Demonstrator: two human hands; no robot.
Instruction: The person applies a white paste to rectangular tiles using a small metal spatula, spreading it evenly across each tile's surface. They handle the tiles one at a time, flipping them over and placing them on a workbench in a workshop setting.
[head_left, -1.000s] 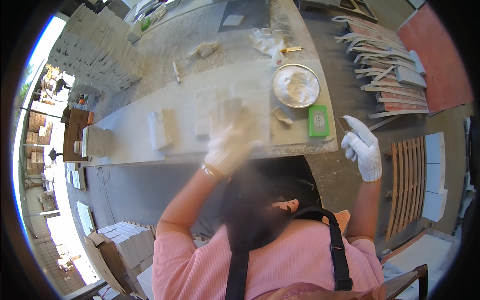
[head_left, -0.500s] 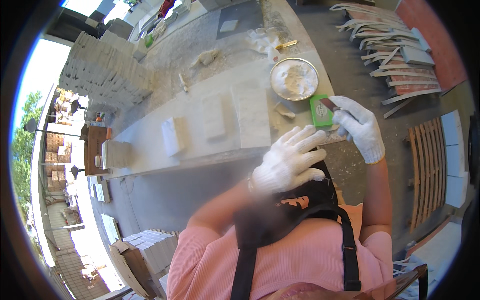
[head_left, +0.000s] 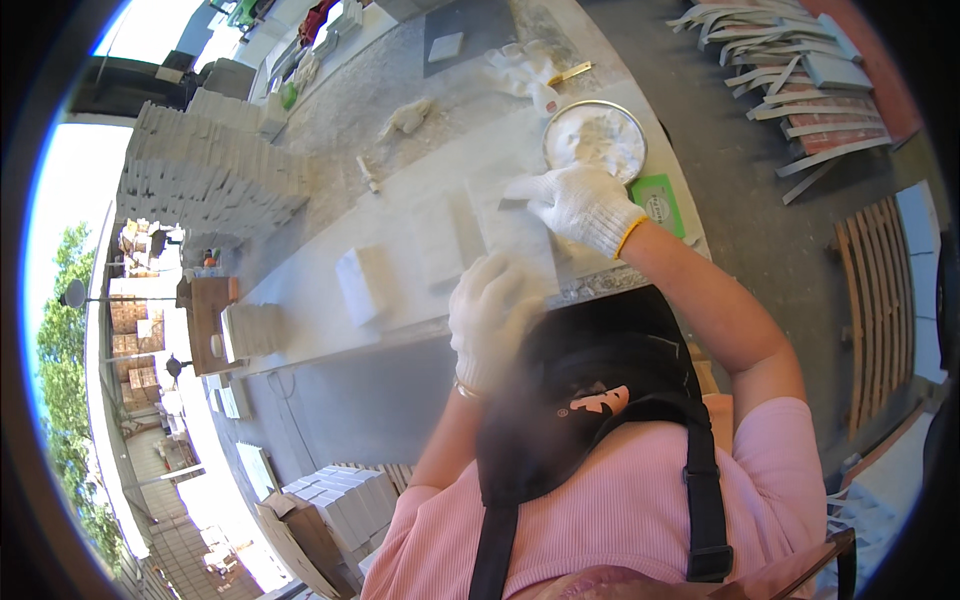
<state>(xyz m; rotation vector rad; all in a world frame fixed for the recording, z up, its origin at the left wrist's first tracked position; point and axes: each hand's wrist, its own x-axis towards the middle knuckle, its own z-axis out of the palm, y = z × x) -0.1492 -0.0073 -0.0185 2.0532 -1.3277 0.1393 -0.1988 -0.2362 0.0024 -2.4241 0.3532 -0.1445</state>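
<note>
My right hand (head_left: 592,210), in a white knitted glove, is closed on a small flat scraper-like piece (head_left: 513,204). Most of that piece is hidden by the fingers, so its exact kind is unclear. It is held over a pale flat slab (head_left: 525,250) on the table. My left hand (head_left: 487,322), gloved too and slightly blurred, hovers by the table's near edge, fingers extended and holding nothing visible. Just beyond my right hand stands a round tin of white paste or powder (head_left: 600,140). A green box (head_left: 657,204) lies beside my right wrist.
More pale slabs lie leftward, one in the middle (head_left: 440,240) and a thicker block (head_left: 358,285). Tall slab stacks (head_left: 215,165) stand at the far left. A crumpled cloth (head_left: 405,118) and a yellow-handled brush (head_left: 572,73) lie on the table (head_left: 310,235). A wooden pallet (head_left: 880,300) is at right.
My right hand has moved left from beside the green box to over the slab, carrying the flat piece. My left hand has drawn left, and the view has shifted slightly.
</note>
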